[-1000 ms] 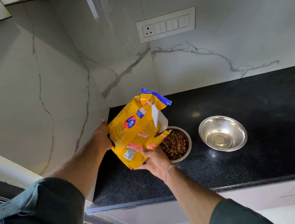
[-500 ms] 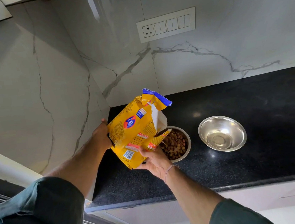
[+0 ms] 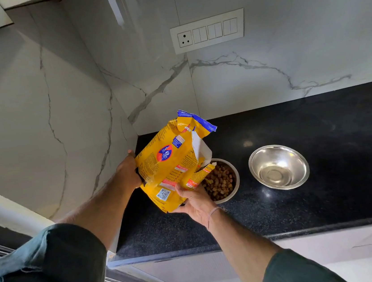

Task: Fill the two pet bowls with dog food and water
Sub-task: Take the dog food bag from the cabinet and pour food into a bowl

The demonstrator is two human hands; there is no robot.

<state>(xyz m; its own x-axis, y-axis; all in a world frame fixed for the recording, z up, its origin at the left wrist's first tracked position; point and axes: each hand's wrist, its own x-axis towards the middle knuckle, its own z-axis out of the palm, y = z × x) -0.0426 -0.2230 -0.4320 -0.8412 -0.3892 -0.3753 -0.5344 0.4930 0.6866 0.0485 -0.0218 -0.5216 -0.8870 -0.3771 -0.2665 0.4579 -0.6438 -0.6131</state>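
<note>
A yellow dog food bag with a blue torn top hangs tilted over the black counter, its open mouth above the left steel bowl. That bowl holds brown kibble. My left hand grips the bag's left side. My right hand holds its lower corner from beneath, thumb on the front. To the right stands a second steel bowl with nothing in it.
Marble wall panels meet in a corner just behind the bag. A white switch plate sits on the back wall. The counter's front edge runs above pale cabinet fronts.
The bag has come a little more upright and shifted slightly left; both hands keep their hold. The bowls stay where they were.
</note>
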